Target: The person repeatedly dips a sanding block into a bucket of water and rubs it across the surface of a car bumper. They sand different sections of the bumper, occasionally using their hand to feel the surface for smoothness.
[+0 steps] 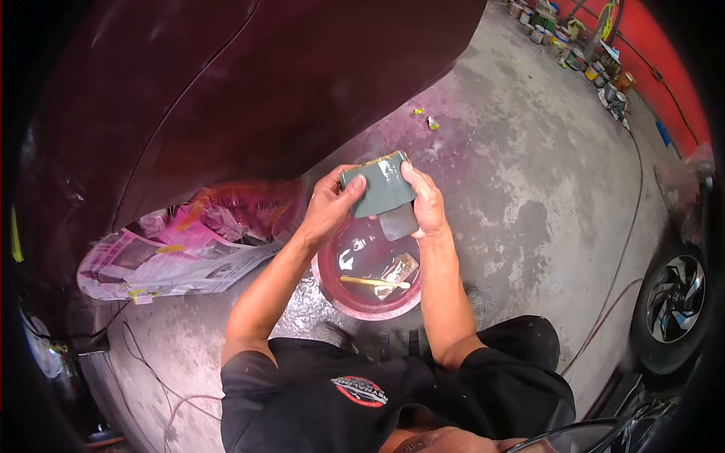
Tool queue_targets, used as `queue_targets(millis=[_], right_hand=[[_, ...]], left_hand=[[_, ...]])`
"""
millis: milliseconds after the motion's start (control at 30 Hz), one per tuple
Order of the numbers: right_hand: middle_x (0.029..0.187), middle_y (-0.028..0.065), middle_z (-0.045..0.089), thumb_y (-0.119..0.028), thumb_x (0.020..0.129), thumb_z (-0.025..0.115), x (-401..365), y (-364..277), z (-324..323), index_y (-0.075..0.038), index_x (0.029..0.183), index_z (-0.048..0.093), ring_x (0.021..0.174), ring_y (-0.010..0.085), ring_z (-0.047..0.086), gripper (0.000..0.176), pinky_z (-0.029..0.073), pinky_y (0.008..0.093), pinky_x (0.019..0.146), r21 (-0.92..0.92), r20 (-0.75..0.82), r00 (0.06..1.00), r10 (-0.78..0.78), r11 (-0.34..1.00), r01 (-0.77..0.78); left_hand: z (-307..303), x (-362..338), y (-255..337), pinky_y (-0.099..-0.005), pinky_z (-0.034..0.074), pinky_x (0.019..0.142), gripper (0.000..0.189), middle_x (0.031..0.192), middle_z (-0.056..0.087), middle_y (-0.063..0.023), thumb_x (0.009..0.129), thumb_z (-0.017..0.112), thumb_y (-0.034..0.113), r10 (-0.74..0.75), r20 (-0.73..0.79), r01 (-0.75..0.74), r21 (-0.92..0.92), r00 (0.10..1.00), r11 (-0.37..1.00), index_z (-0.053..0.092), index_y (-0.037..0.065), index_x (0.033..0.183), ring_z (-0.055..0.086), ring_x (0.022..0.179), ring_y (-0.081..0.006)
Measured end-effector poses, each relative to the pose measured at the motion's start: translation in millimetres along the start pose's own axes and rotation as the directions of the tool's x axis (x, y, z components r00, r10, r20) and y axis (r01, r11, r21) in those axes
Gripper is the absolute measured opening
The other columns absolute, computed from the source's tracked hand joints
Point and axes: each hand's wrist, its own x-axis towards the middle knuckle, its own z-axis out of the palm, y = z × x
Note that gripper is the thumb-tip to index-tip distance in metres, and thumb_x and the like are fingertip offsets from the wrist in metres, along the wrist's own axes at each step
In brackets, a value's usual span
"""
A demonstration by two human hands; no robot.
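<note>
And here, the left hand (332,202) and right hand (429,204) clamp opposite ends of a flat, grey-green rectangular sheet (375,190), probably to steady it! It's held above the round, pink plastic water basin (370,312), likely catching drips.

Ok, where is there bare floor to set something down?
The widest free patch is the concrete floor between the right hand and the dark cable. It is crowded along the red wall, where cans stand, and inside the tub.
</note>
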Motion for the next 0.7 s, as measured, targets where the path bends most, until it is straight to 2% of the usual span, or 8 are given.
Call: queue_targets(millis=[67, 200, 233, 333, 433, 533, 600, 700], right_hand=[[0.098, 0.012, 0.07, -0.029, 0.1, 0.058, -3, -1, -1, 0.001, 0.111, 0.065, 0.078, 0.022, 0.07, 0.032, 0.061, 0.0357, 0.068, 0.136, 0.058, 0.998, 0.037, 0.99, -0.044], [0.101, 0.0119, 0.071, -0.026, 0.096, 0.059, 8, 30, -21, -0.001, 0.111, 0.066, 0.09, 0.0241, 0.07, 0.029, 0.059, 0.0359, 0.079, 0.333, -0.105, 0.988, 0.117, 0.94, -0.076], [0.104, 0.0097, 0.071, -0.029, 0.096, 0.057, 6, 34, -23, -0.003, 0.111, 0.067, 0.095, 0.0229, 0.069, 0.031, 0.056, 0.035, 0.085, 0.36, 0.013, 0.992, 0.127, 0.925, -0.123], [0.096, 0.0101, 0.072, -0.032, 0.096, 0.059, -4, 21, 14, -0.005, 0.116, 0.066, 0.078, 0.0233, 0.071, 0.034, 0.061, 0.0354, 0.069, 0.299, -0.128, 0.959, 0.252, 0.932, -0.205], [0.093, 0.0094, 0.071, -0.037, 0.098, 0.055, -4, 25, 20, -0.008, 0.114, 0.066, 0.066, 0.0213, 0.07, 0.035, 0.057, 0.0327, 0.048, 0.342, -0.085, 0.953, 0.291, 0.907, -0.247], [0.09, 0.0018, 0.067, -0.042, 0.099, 0.05, 8, 46, 0, -0.015, 0.115, 0.064, 0.069, 0.0131, 0.064, 0.035, 0.05, 0.0334, 0.05, 0.429, 0.17, 0.975, 0.143, 0.88, -0.204], [0.092, 0.002, 0.068, -0.045, 0.1, 0.047, 12, 45, 4, -0.015, 0.112, 0.065, 0.064, 0.0156, 0.064, 0.036, 0.047, 0.0331, 0.043, 0.444, 0.087, 0.985, 0.15, 0.879, -0.173], [0.091, 0.0017, 0.068, -0.045, 0.101, 0.047, 12, 39, 12, -0.013, 0.111, 0.065, 0.07, 0.0162, 0.065, 0.038, 0.051, 0.0316, 0.053, 0.286, 0.087, 0.991, 0.105, 0.95, -0.126]], left_hand=[[3, -9, 17, -0.0238, 0.052, 0.081, 0.058, 0.109, 0.065, -0.0046, 0.095, 0.07, 0.039, -0.058, 0.266, 0.09, -0.108, 0.962, 0.99, 0.052, 0.0, 0.134, 0.062, 0.096, -0.0096], [0, -4, 10, -0.0341, 0.044, 0.106, 0.096, 0.133, 0.059, -0.0087, 0.083, 0.074, 0.062, 0.099, 0.379, -0.108, 0.004, 0.92, 0.994, 0.042, 0.0, 0.148, 0.056, 0.122, -0.0167], [-1, -3, 8, -0.0341, 0.044, 0.106, 0.096, 0.133, 0.059, -0.0087, 0.083, 0.074, 0.062, 0.099, 0.387, -0.112, 0.012, 0.917, 0.994, 0.042, 0.0, 0.148, 0.056, 0.122, -0.0167], [-4, -2, 7, -0.0388, 0.032, 0.118, 0.116, 0.149, 0.048, -0.0126, 0.072, 0.077, 0.071, 0.096, 0.468, -0.14, 0.06, 0.879, 0.988, 0.036, -0.001, 0.152, 0.049, 0.134, -0.0222], [2, -5, 21, -0.0375, 0.037, 0.114, 0.109, 0.146, 0.05, -0.0138, 0.074, 0.078, 0.068, 0.059, 0.406, -0.104, 0.088, 0.912, 0.991, 0.04, -0.002, 0.148, 0.052, 0.131, -0.0219], [2, -6, 22, -0.0326, 0.047, 0.102, 0.088, 0.134, 0.057, -0.0096, 0.084, 0.076, 0.058, 0.05, 0.319, -0.092, 0.116, 0.947, 0.989, 0.047, -0.002, 0.141, 0.057, 0.119, -0.0164], [1, -4, 22, -0.0317, 0.046, 0.099, 0.06, 0.127, 0.057, -0.0077, 0.096, 0.07, 0.035, -0.106, 0.223, 0.102, 0.031, 0.969, 0.994, 0.048, -0.001, 0.139, 0.056, 0.115, -0.0143], [-3, -7, 26, -0.0307, 0.047, 0.096, 0.058, 0.122, 0.059, -0.0078, 0.098, 0.067, 0.035, -0.057, 0.273, 0.046, 0.047, 0.96, 0.998, 0.046, -0.001, 0.138, 0.056, 0.11, -0.0137]])
